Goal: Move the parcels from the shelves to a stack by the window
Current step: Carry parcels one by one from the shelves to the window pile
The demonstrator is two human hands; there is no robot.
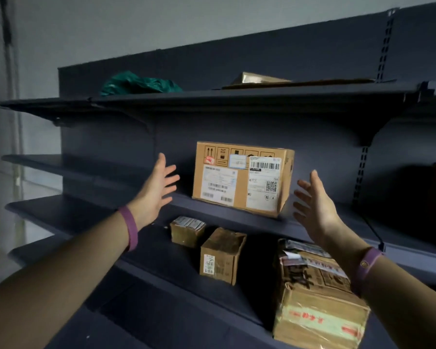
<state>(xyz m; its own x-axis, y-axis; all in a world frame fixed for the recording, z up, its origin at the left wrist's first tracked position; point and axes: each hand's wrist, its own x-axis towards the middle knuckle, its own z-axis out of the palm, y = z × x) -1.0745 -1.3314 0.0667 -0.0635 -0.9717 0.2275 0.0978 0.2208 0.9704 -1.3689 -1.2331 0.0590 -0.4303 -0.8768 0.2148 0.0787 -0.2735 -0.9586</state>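
A brown cardboard parcel (242,178) with white shipping labels stands on the middle shelf (91,210) of a dark shelving unit. My left hand (155,188) is raised to the left of it, fingers spread, a short gap away. My right hand (315,209) is raised to its right, also spread and not touching it. On the shelf below sit a small taped parcel (187,233), a small upright box (222,255) and a large worn taped box (317,295). On the top shelf lie a green bag (139,83) and a flat cardboard parcel (259,79).
The top shelf's front edge (212,98) overhangs just above the labelled parcel. Metal shelf brackets (363,139) and slotted uprights run at the right. A pale wall and a vertical pipe (13,122) lie to the left of the unit.
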